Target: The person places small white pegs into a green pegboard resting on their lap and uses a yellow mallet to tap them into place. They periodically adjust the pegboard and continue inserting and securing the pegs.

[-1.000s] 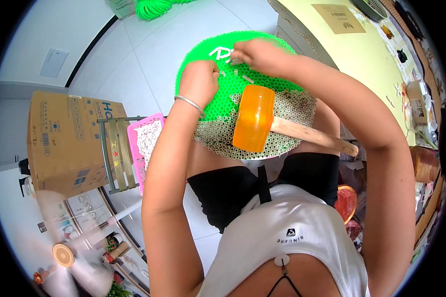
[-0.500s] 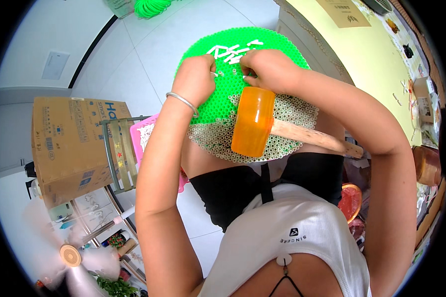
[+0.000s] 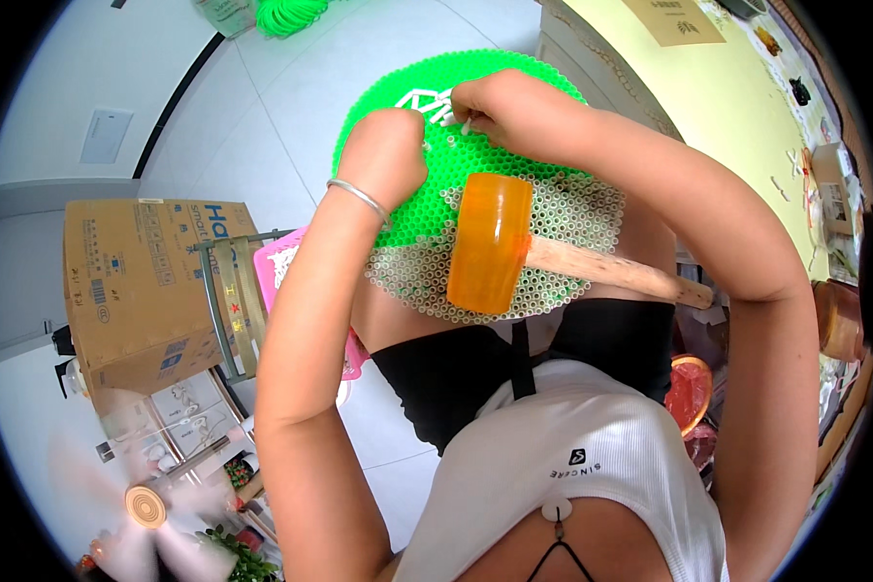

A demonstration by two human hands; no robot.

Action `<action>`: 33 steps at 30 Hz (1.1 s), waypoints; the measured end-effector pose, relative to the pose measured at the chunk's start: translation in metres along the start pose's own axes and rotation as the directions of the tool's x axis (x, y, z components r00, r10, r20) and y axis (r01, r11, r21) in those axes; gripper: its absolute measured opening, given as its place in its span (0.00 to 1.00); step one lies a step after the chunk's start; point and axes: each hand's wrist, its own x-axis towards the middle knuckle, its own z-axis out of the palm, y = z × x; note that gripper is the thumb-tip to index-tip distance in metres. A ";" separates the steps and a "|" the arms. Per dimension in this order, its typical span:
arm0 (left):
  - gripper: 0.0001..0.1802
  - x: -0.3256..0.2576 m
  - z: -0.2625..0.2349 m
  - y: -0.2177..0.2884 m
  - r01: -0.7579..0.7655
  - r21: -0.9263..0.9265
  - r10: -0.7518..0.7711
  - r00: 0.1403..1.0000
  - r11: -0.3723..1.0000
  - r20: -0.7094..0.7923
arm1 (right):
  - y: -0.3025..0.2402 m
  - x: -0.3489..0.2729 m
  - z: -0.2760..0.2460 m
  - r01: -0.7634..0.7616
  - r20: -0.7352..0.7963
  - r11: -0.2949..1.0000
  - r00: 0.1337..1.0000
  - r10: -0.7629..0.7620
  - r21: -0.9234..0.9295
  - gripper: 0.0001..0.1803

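Observation:
A round green honeycomb mat (image 3: 388, 78) of short tubes rests across my lap. Its near part is packed with pale tube ends (image 3: 407, 272). Short white tubes (image 3: 419, 100) lie loose on the far part of the mat. My left hand (image 3: 383, 150) is closed over the mat's left side; its fingertips are mostly hidden, with a small white bit beside them. Just right of it, my right hand (image 3: 504, 109) pinches a small white tube (image 3: 467, 126). A mallet with an amber head (image 3: 492, 242) and wooden handle (image 3: 616, 267) lies across the near part, untouched.
On the left stand a pink basket (image 3: 274, 260) of white pieces, a folding chair (image 3: 225, 301), a large cardboard box (image 3: 145, 291) and a spinning fan (image 3: 145, 506). A pale yellow table (image 3: 640, 68) holding small items runs along the right. Green cord (image 3: 291, 15) lies on the floor beyond.
My right hand has moved left and away from me, over the loose tubes. My left hand stays almost in place, curled more closely. The mallet is still lying on the mat.

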 end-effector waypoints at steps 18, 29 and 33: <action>0.05 -0.011 0.004 -0.015 0.048 -0.245 -0.100 0.974 0.968 -0.205 | -0.019 0.027 0.010 0.153 0.308 0.893 0.951 -0.018 -0.423 0.11; 0.06 -0.025 0.002 -0.021 0.277 -0.252 -0.302 0.951 0.927 -0.064 | 0.007 -0.010 -0.001 -0.159 -0.052 0.961 0.987 0.151 -0.228 0.08; 0.07 -0.030 0.013 -0.019 0.172 -0.037 -0.176 0.968 0.984 -0.177 | 0.010 -0.014 0.009 -0.127 -0.082 0.944 0.991 0.107 -0.303 0.08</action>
